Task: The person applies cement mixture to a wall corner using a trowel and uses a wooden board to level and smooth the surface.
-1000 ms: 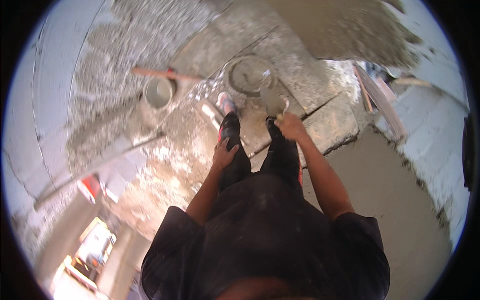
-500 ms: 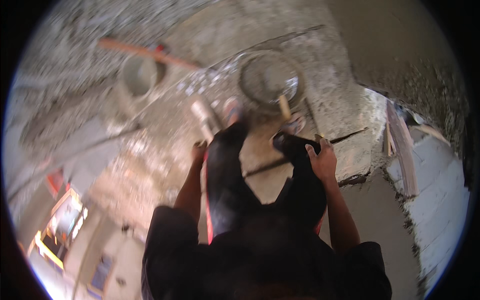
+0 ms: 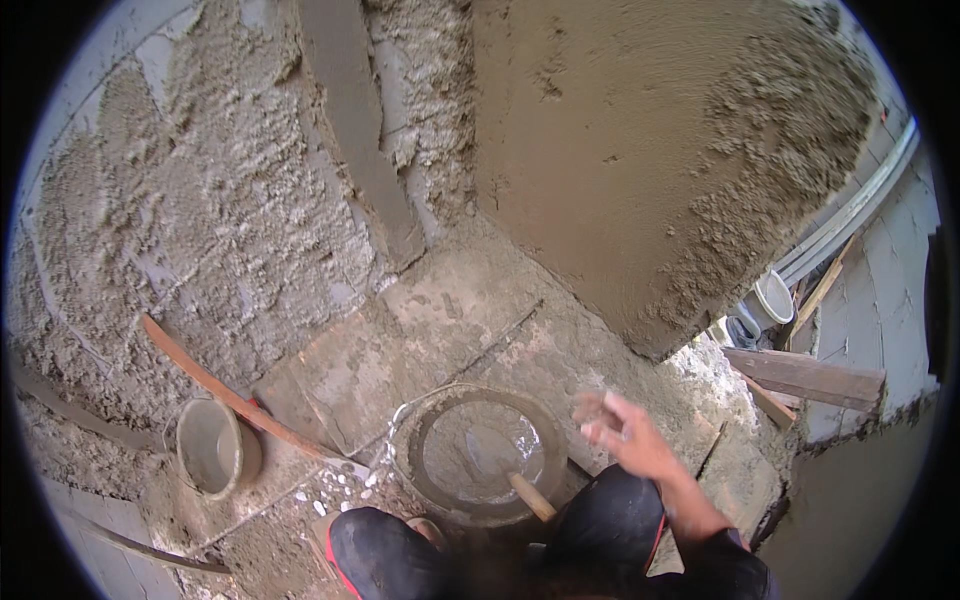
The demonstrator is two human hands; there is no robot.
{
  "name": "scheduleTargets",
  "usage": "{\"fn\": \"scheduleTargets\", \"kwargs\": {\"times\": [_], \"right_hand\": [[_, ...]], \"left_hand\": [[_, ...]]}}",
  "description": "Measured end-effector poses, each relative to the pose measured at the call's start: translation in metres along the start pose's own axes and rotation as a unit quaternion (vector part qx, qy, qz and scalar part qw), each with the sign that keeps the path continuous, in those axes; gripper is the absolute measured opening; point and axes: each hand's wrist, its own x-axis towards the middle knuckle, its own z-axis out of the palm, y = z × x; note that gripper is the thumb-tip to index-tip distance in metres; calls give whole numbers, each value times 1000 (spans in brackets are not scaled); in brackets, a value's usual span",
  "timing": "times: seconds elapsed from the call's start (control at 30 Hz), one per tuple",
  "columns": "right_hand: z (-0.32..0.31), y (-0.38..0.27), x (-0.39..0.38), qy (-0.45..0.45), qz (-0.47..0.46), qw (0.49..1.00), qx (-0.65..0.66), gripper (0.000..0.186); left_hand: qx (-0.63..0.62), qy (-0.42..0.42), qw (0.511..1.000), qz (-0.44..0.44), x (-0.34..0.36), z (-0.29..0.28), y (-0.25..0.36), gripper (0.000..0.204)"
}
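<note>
My right hand [image 3: 632,438] is raised just right of a round tub [image 3: 550,445], over my right knee. Its fingers are apart, somewhat blurred, and nothing shows in them. Wet grey mortar [image 3: 460,455] lies in the tub, which stands in front of my bent knees. A light wooden handle [image 3: 532,497] leans over the tub's near rim; the tool's other end is hidden, apparently in the mortar. My left hand is out of view.
A small bucket [image 3: 247,455] stands at left beside a long reddish wooden strip [image 3: 215,385]. Rough mortar covers the left wall [image 3: 200,200]; a smoother mortared wall [image 3: 600,150] rises ahead. Planks [image 3: 800,375] and a white bucket [image 3: 773,297] are at right. White chips lie near the tub.
My view has swung up toward the walls. My right hand has lifted off my right knee and spread its fingers. My left hand, earlier beside my left leg, has left the picture.
</note>
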Motion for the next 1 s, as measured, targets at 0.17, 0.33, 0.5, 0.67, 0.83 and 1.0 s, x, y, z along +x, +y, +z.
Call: {"fn": "scheduleTargets", "kwargs": {"times": [0.17, 0.33, 0.5, 0.67, 0.83, 1.0], "right_hand": [[-39, -10, 31, 123, -55, 985, -106, 43], [-63, -42, -7, 260, -120, 958, -33, 41], [-40, -60, -59, 234, -170, 955, 62, 44], [-34, -44, -87, 203, -193, 951, 131, 45], [-43, -27, -80, 162, -137, 962, 169, 44], [-65, -6, -82, 154, -98, 932, 314, 42]], "left_hand": [[8, 94, 995, 27, -49, -83, 33, 84], [-10, 297, 952, 75, -178, -251, 79, 89], [-211, 490, 725, 435, -265, -355, 234, 74], [-216, 327, 527, 754, -302, -265, 481, 39], [-389, 11, 545, 743, -420, -108, 596, 51], [-477, -101, 561, 669, -403, 55, 633, 40]]}}
